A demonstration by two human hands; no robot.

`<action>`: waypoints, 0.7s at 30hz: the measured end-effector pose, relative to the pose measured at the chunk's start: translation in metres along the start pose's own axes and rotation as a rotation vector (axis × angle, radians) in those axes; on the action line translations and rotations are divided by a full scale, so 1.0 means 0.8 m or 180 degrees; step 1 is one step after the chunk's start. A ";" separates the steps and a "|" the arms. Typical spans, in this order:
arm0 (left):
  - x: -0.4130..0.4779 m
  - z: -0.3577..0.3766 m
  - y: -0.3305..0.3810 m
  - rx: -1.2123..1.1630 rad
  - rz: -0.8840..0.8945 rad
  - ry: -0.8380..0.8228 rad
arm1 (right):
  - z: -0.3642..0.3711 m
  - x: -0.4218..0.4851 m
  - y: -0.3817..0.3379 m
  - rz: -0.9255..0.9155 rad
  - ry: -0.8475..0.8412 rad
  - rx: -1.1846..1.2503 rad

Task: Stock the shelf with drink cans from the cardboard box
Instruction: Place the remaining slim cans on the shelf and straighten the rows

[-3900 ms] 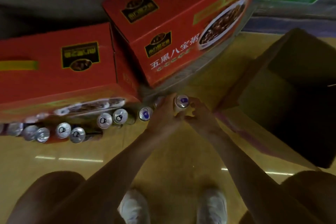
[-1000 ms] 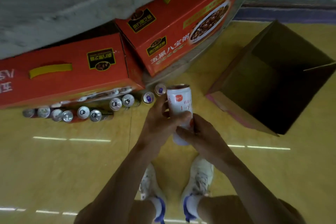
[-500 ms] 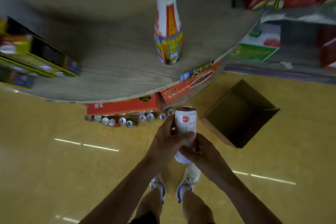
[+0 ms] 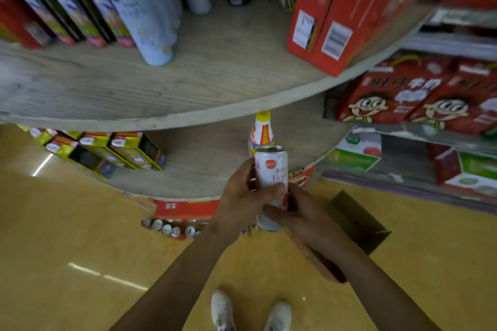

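Currently, the step in hand is judged to be the carry: 1 can [image 4: 271,169] is off the floor and not yet on any board. It is held upright, below and just in front of the curved front edge of the upper shelf [image 4: 215,75].

Grip state:
- The left hand [image 4: 239,201] wraps its fingers and thumb round the middle of the can.
- The right hand [image 4: 304,212] curls its fingers round the lower part from the opposite side.

The next move is judged to be a lift. The can must be raised above the front edge of the upper shelf, kept upright, and set on the bare wood. A likely place is beside the pale tall cans [image 4: 145,21] standing on that shelf toward its left, since their lettering looks alike. The base must clear the edge before lowering.

Appearance of the can: slim, tall, white body, 1 round red logo, red lettering, silver top rim.

The cardboard box [image 4: 357,223] lies open on the floor, well below the upper shelf. Its inside is dark, so any contents cannot be told.
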State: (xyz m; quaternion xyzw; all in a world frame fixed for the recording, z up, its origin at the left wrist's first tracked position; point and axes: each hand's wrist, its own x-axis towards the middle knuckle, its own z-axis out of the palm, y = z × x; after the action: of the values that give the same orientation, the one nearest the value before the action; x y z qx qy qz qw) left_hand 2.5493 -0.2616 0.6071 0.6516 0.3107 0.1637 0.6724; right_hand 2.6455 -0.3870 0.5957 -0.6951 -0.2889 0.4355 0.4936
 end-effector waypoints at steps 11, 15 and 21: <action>0.021 -0.078 0.108 -0.0071 0.0599 -0.0101 | 0.030 0.026 -0.127 -0.0625 0.0183 -0.0331; 0.030 -0.106 0.141 -0.0085 0.0808 -0.0148 | 0.047 0.038 -0.165 -0.0824 0.0322 -0.0369; 0.049 -0.141 0.173 -0.0034 0.1045 -0.0164 | 0.065 0.067 -0.201 -0.0985 0.0491 -0.0548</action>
State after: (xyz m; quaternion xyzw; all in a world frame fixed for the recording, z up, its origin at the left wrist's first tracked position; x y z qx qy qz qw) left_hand 2.5335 -0.1364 0.7392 0.6940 0.1818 0.2562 0.6479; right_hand 2.6279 -0.2645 0.7221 -0.7134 -0.3898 0.2735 0.5141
